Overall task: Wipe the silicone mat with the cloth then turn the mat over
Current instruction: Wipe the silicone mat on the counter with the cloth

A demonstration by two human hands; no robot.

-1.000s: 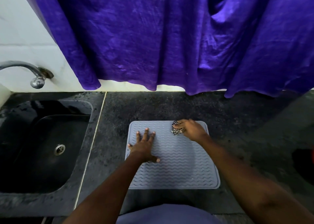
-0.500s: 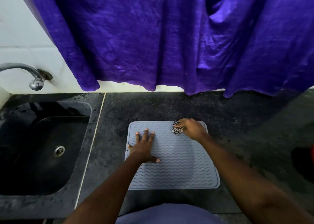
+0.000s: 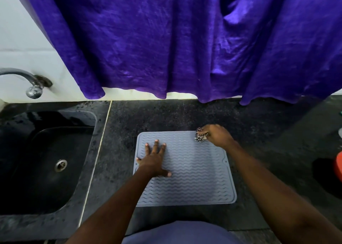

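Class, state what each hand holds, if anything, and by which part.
Right hand grips the checked cloth, bunched up in its curled fingers. Left hand holds nothing; it lies flat on the silicone mat.

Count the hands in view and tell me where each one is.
2. The left hand lies flat, fingers spread, on the left part of the mat. The right hand grips the checked cloth at the mat's far right corner.
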